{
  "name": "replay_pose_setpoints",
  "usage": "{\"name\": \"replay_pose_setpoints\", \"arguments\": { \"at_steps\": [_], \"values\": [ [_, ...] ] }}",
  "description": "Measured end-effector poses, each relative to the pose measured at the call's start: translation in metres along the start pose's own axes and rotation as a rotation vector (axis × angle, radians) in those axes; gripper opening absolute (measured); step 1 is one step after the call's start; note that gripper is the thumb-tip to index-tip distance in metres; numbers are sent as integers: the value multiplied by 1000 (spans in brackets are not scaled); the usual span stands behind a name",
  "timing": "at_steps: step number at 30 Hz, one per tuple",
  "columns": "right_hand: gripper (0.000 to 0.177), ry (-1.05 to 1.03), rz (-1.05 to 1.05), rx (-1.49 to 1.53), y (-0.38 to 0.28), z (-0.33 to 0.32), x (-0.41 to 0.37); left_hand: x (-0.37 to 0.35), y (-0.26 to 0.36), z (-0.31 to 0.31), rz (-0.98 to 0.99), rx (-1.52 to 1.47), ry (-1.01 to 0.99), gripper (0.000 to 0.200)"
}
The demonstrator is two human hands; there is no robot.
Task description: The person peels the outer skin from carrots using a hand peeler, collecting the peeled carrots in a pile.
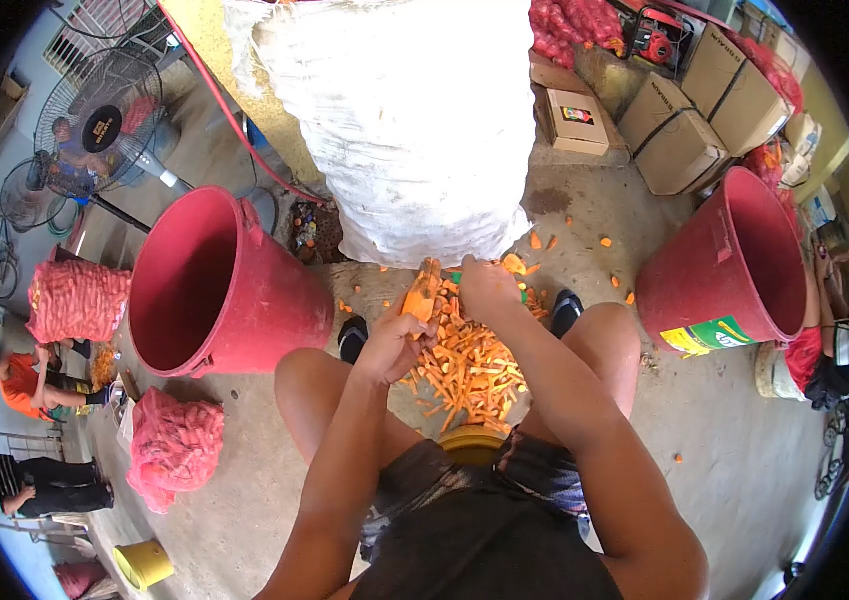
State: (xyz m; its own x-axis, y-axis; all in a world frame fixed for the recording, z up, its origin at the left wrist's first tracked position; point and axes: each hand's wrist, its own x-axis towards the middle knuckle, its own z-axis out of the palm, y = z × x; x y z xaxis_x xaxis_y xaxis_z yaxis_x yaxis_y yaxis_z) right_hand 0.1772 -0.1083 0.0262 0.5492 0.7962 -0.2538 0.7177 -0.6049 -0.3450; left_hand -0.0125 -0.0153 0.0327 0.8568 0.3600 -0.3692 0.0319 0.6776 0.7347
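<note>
My left hand [395,345] is closed around the lower end of an orange carrot [419,300], which points up and away from me with a brownish patch near its far end. My right hand [491,291] forms a fist just right of the carrot. Green parts of a green-handled tool [524,293] show at both sides of that fist; its working end is hidden. Beneath both hands, between my knees, lies a heap of carrot peelings and pieces [470,375]. A yellow container rim [472,437] shows at the near side of the heap.
A tall white sack [415,130] stands right ahead. Large red bins stand at left [275,300] and right [690,275]. Filled pink mesh sacks [177,440], a fan [100,125] and people [30,385] are at left. Cardboard boxes [670,140] are at upper right. Carrot bits dot the floor.
</note>
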Motion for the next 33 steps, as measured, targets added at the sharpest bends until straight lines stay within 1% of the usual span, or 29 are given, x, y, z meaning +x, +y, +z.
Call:
{"name": "replay_pose_setpoints", "arguments": {
  "at_steps": [2, 4, 5, 7, 8, 9, 11, 12, 13, 15, 16, 17, 18, 19, 22, 24, 25, 26, 27, 28, 29, 30, 31, 33],
  "values": [
    [32, 9, 28, -8, 16, 5, 13, -4, 1, 5, 4, -18, 5, 59],
    [33, -98, 202, -68, 36, 1, 22, -19, 9, 12, -13, 23, -100, 60],
    [33, -104, 198, -61, 38, 2, 24, -18, 9, 4, -17, 27, -91, 60],
    [33, -69, 209, 7, 37, -9, 20, -7, -1, -18, -50, 21, -19, 77],
    [38, -96, 222, 33, 36, -7, 23, -1, -5, -27, -35, 76, 29, 74],
    [38, -98, 219, 25, 32, -8, 20, 1, -3, -26, -32, 68, 29, 74],
    [36, -170, 111, 1, 23, -3, 9, 4, -1, -24, -36, 137, 93, 69],
    [35, -92, 28, 45, 11, -6, -3, 4, -1, -22, -40, 138, 91, 69],
    [35, -89, 35, 46, 2, -7, -11, 6, -3, -17, -8, 173, 118, 67],
    [34, -124, -142, 65, -14, -7, -22, 7, -4, -11, 22, 208, 143, 65],
    [34, -124, -141, 65, -19, -4, -27, 7, -5, -10, 32, 202, 140, 57],
    [33, -87, -183, 99, -24, 0, -31, 6, -4, -10, 44, 195, 139, 49],
    [32, -51, -226, 132, -28, 1, -35, 6, -5, -11, 44, 195, 141, 49],
    [32, -52, -227, 131, -32, 0, -38, 7, -5, -13, 22, 155, 131, 48],
    [32, -43, -209, 158, -35, -3, -43, 6, -6, -18, -3, 75, 104, 48],
    [32, -69, -134, 136, -32, -6, -40, 2, -6, -18, -9, 37, 85, 49],
    [32, -66, -130, 137, -28, -6, -36, 0, -3, -16, -27, 22, 39, 51],
    [33, -56, -68, 90, -23, -4, -29, -1, 0, -13, -43, 8, -7, 54],
    [33, -48, -7, 44, -17, -1, -21, -3, 2, -8, -43, 11, -9, 54],
    [33, -47, -7, 48, -9, 2, -12, -6, 3, -4, -79, 25, 4, 59],
    [31, -63, 46, 22, 2, 3, -2, -10, 4, 0, -115, 40, 18, 65],
    [30, -81, 98, -5, 14, 5, 8, -14, 4, 6, -115, 42, 20, 65],
    [30, -78, 95, -1, 28, 10, 19, -18, 7, 10, -108, 53, 3, 68],
    [27, -232, 192, -8, 48, 19, 35, -19, 9, 4, -102, 68, -8, 72]
  ]
}}
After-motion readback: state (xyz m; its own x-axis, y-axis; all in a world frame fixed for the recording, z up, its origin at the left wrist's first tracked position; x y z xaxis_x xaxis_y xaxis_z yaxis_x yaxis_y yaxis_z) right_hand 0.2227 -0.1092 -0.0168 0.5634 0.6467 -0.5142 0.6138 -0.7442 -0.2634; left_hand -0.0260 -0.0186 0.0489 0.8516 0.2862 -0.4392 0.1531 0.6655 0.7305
